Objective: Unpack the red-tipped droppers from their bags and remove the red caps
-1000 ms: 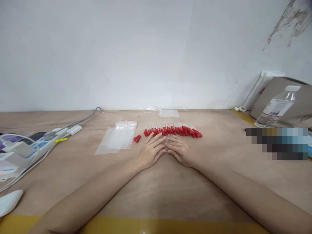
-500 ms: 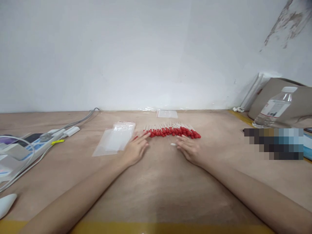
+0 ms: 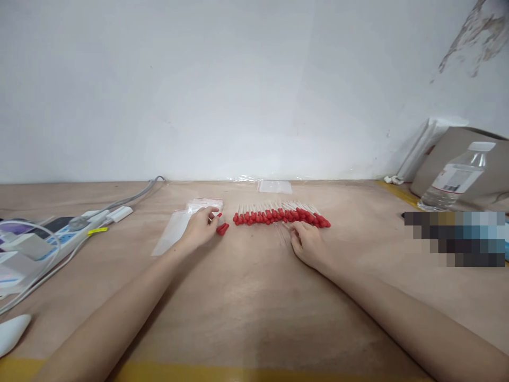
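Observation:
My left hand (image 3: 201, 225) is closed, with a small red rubber bulb (image 3: 219, 215) between thumb and fingertips. Just beside it, a few loose red rubber bulbs (image 3: 222, 229) lie on the table. In the middle is a row of what look like droppers (image 3: 274, 214), red bulbs towards me and thin pale stems pointing to the wall. In front of that row lie thin clear tubes (image 3: 281, 236). My right hand (image 3: 308, 241) is curled at their right side, its fingertips pinched on one clear tube. Clear zip bags (image 3: 169, 233) lie partly under my left hand.
A small stack of white or clear bags (image 3: 274, 187) sits by the wall. On the left are a power strip (image 3: 66, 236) with cables and a white mouse-like object (image 3: 14, 334). A water bottle (image 3: 457, 178) and a grey-brown box (image 3: 429, 154) stand at the right.
My left hand has moved left, away from the row and over the bags, and its fingers have curled around a red bulb. My right hand's fingers have drawn together at the clear tubes.

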Demonstrator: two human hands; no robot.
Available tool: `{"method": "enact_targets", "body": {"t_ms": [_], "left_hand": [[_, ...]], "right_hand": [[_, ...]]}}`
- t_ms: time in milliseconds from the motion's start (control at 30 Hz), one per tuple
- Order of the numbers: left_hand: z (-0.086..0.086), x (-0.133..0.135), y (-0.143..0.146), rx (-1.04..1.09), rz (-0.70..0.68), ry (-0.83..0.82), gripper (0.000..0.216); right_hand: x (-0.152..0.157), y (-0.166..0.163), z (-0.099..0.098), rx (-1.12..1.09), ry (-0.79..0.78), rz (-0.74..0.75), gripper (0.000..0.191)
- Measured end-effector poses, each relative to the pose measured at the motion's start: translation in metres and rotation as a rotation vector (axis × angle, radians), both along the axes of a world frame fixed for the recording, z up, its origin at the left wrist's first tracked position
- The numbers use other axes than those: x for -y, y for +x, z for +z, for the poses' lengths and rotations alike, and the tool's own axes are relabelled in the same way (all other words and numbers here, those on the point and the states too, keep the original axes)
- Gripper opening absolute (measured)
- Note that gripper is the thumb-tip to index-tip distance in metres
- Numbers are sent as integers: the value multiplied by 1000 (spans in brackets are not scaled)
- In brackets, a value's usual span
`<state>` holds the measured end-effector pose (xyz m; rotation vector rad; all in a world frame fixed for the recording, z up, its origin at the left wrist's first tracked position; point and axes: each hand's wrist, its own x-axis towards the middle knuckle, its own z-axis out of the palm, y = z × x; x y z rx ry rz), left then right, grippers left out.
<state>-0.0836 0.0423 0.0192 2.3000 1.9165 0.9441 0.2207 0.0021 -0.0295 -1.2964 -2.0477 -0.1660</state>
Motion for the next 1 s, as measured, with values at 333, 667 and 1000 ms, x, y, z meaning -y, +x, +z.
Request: {"method": "enact_targets", "body": {"t_ms": [333,667,1000], "left_hand": [[-8,-5,-7,61,25,-39,27],[4,-8,25,-161,0,24,30],[4,-32,42,-104,147,-108,30]], "right_hand": [[13,-15,7,50,-17,53,22],[20,-12,13,29,-65,78,29],[22,-8,16,19,-105,229,33]]}}
